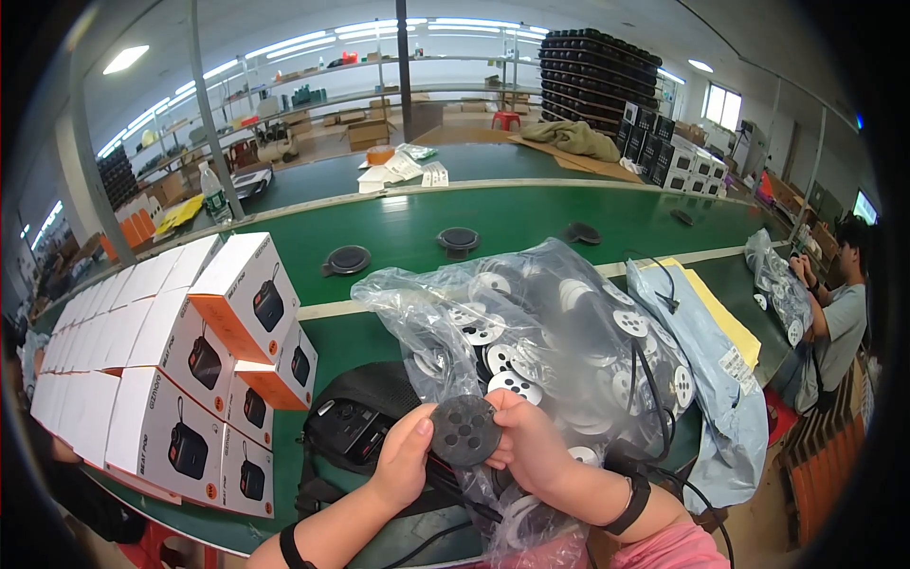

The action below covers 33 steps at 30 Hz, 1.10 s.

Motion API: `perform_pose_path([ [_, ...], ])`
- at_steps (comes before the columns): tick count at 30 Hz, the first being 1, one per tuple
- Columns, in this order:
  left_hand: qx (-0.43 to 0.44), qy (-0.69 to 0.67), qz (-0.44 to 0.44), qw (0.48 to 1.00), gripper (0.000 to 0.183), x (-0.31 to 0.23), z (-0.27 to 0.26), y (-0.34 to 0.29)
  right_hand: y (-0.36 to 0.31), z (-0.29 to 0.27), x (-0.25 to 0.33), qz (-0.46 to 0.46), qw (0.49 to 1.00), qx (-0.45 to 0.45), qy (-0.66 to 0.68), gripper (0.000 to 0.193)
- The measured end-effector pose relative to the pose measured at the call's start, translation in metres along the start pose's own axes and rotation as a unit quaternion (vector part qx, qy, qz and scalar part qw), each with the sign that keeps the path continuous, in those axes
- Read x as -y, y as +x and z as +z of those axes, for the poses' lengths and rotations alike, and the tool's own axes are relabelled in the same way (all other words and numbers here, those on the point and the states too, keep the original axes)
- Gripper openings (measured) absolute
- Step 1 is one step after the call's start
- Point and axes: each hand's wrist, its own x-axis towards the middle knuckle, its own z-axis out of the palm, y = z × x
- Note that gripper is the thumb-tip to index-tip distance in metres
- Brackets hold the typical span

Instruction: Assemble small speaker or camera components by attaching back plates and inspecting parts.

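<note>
A round black disc with several dark round recesses (pixel 465 431) is held up over the near edge of the table. My left hand (pixel 406 457) grips its left edge, the thumb lying along the rim. On the opposite edge, my right hand (pixel 533 442) pinches the disc between thumb and fingers. Just behind it lies a large clear plastic bag (pixel 569 341), full of white discs with black dots (pixel 517 384). Next to my left hand rests a black bag-like case (pixel 355 394), with a dark panel on its front. Both wrists wear black bands.
Stacked white-and-orange boxes (pixel 161 417) fill the table's left side. Dark round pieces (pixel 347 260) sit spaced along the green conveyor belt (pixel 398 228). A grey-blue plastic mailer (pixel 706 379) and black cables (pixel 654 398) lie at right. Farther right, another person (pixel 839 303) handles a clear bag.
</note>
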Motion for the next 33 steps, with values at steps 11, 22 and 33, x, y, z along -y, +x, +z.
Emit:
perform_pose_path([
  [11, -0.005, 0.012, 0.02, 1.0, 0.038, 0.0029, 0.0004, 0.0021, -0.0006, -0.001, -0.0005, -0.077, 0.997, -0.013, 0.022, 0.012],
  [22, 0.012, 0.004, 0.022, 1.0, 0.03, 0.0022, -0.0014, 0.0017, -0.0011, 0.0005, -0.0002, -0.082, 0.996, -0.017, 0.018, 0.011],
  [33, -0.058, -0.056, -0.005, 0.997, 0.026, 0.0056, -0.0018, 0.0016, 0.0018, 0.0009, -0.0017, -0.034, 0.999, -0.018, 0.0, 0.009],
])
